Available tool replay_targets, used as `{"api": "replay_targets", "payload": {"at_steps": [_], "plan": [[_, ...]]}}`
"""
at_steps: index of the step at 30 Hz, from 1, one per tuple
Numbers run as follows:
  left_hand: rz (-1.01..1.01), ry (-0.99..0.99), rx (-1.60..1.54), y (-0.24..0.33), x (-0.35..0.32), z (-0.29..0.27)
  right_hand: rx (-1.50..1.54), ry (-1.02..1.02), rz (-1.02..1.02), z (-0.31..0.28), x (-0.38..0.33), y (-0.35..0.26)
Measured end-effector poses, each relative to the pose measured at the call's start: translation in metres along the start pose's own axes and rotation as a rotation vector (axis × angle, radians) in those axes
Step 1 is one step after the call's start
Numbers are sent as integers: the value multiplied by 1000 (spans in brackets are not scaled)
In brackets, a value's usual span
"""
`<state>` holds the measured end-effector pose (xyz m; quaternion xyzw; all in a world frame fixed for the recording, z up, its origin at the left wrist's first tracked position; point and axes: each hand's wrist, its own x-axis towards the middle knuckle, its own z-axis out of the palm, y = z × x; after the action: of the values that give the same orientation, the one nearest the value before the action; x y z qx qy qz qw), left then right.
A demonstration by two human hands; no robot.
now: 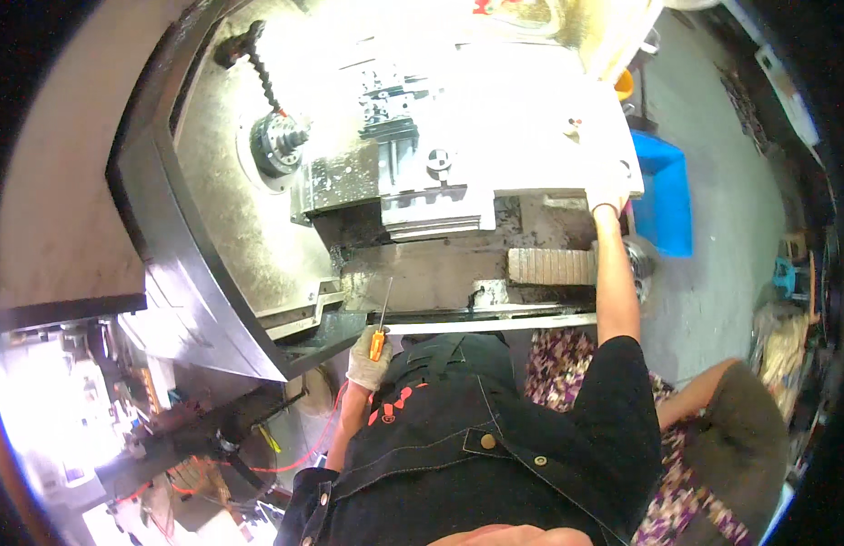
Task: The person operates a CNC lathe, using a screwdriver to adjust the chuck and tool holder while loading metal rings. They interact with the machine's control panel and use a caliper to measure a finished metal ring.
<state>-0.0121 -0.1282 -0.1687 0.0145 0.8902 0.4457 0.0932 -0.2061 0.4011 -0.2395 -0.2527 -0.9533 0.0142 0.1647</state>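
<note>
My left hand, in a pale work glove, is closed around the orange handle of a screwdriver. The thin metal shaft points up and away, over the front edge of the lathe. My right arm stretches forward to the machine's right end. There my right hand, also gloved, is at the edge of a bright metal surface. Glare washes out its fingers, so their grip is not readable. Left of centre inside the machine sits the round spindle, with a black segmented hose above it.
Metal tooling blocks stand mid-machine beside a slide. A ribbed metal strip lies to the right in the trough. Beyond stands a blue bin. Another person's arm and patterned clothing are close on my right.
</note>
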Motion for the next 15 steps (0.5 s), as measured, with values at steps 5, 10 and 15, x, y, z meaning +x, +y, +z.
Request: {"api": "replay_targets", "payload": {"at_steps": [5, 10, 15], "plan": [[-58, 39, -27, 0, 8, 1, 361, -60, -2, 2, 6, -18], [-63, 32, 29, 15, 21, 5, 255, 104, -554, 20, -31, -51], [-10, -8, 177, 24, 41, 1, 859, -374, -511, -43, -59, -182]]}}
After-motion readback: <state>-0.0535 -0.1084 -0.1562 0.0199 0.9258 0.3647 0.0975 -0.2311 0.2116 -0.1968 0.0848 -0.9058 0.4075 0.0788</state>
